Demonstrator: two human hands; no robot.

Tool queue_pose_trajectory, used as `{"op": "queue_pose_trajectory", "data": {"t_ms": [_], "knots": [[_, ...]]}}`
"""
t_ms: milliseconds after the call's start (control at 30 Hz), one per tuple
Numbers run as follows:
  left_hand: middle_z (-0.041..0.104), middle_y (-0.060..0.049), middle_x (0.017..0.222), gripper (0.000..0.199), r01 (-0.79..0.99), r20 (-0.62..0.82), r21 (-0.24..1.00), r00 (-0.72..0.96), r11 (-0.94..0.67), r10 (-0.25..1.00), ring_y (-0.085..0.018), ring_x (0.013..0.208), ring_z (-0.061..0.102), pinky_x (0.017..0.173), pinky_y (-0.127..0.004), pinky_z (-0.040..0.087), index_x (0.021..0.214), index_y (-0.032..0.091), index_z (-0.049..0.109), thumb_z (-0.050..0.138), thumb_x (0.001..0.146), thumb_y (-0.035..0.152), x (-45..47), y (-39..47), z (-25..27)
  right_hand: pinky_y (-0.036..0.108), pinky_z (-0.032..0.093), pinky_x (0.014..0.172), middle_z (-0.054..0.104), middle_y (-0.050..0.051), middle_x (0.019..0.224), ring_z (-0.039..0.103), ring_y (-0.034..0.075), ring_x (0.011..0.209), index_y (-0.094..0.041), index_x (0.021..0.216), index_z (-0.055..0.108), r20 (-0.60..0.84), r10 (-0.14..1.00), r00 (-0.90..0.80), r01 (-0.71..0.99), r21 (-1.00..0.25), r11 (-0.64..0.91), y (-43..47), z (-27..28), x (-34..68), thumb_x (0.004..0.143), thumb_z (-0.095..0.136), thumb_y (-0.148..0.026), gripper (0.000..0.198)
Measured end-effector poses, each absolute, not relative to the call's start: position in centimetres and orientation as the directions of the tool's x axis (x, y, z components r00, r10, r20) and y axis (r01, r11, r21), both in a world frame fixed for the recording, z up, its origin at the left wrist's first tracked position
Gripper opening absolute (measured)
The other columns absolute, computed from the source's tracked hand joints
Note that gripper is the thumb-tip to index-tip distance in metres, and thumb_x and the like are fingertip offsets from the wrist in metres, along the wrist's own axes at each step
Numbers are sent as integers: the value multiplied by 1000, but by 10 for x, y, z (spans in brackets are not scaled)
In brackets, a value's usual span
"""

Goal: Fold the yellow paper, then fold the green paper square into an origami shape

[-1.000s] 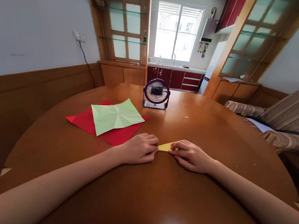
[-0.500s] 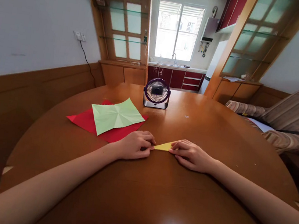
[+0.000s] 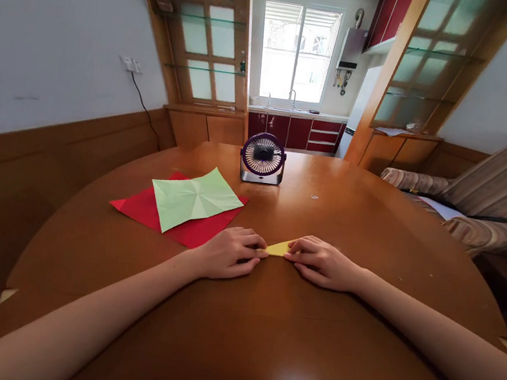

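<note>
A small piece of folded yellow paper (image 3: 278,249) lies on the table between my hands, tapering toward the left. The fingers of my left hand (image 3: 236,253) are closed on its narrow left end and cover the tip. My right hand (image 3: 319,262) pinches the wider right end, hiding part of it under the fingers. To the left, a creased light green sheet of paper (image 3: 196,199) rests on top of a red sheet of paper (image 3: 137,208). The red sheet's near edge reaches close to my left hand.
A small purple desk fan (image 3: 263,155) stands toward the far side of the round wooden table (image 3: 232,338). A striped armchair (image 3: 494,186) is on the right. A black cord (image 3: 142,99) hangs from a wall socket at the left.
My left hand has moved slightly right along the yellow paper, covering more of its narrow end. My right hand keeps its grip. The whole view has shifted a little.
</note>
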State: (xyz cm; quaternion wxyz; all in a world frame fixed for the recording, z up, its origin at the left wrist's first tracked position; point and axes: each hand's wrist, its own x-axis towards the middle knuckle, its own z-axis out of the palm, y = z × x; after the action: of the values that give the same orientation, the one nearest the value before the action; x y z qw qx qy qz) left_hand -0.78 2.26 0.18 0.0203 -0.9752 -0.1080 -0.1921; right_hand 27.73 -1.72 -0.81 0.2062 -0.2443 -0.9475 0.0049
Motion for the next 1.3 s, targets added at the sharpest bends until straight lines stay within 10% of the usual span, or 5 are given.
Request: {"op": "queue_pose_trajectory", "data": {"t_ms": [867,1300], "knots": [[59,-10,109,34,331,284,-199,920,-922,269,-24,99,56,83,-37,45,124,24,61,44,96,33,7,11,4,42,51,90,62,13,105,59,23,104,-19,122,62,389,465,-795,478,-70,876,-19,-9,276,94,46,-19,32],[61,-9,90,31,329,400,-168,884,-929,241,-22,90,58,76,-35,45,80,18,72,45,93,24,0,13,9,41,52,87,64,12,101,61,22,98,-18,116,65,426,448,-786,476,-46,878,-21,-7,273,94,44,-21,30]]}}
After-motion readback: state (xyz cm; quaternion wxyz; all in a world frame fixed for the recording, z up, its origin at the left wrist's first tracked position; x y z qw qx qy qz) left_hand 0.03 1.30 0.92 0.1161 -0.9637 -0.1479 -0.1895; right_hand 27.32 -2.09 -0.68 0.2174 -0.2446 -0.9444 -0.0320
